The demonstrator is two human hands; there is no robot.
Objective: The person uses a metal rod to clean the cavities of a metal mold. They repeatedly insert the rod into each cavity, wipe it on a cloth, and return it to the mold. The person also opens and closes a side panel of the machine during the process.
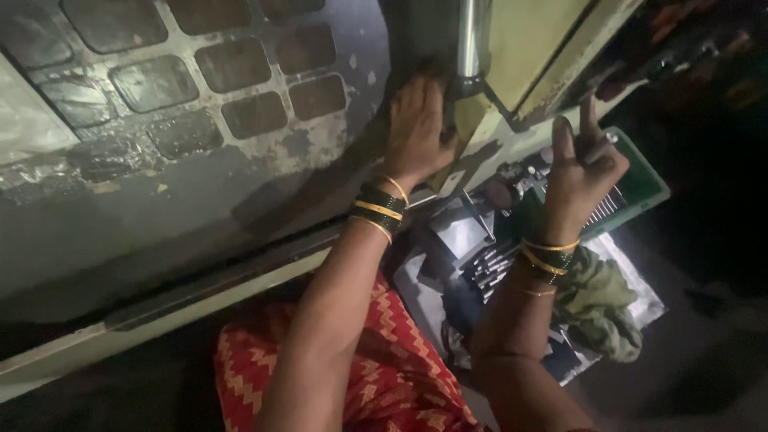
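Note:
My left hand (416,128) reaches forward and rests against the base of a press machine, just under its shiny steel ram (470,40). The fingers are together and curled at the tips; what they touch is hidden in the dark. My right hand (580,172) is raised to the right with two fingers up, pinching a small dark metal rod (600,144). Both wrists carry green and gold bangles. Below the right hand, a pile of short dark metal rods (488,264) lies on a bench.
A grey metal machine table (200,184) with a grid of square recesses fills the left. A green tray (640,184) holds rows of thin parts. A crumpled olive cloth (600,300) lies at right. My red patterned clothing (392,360) is below.

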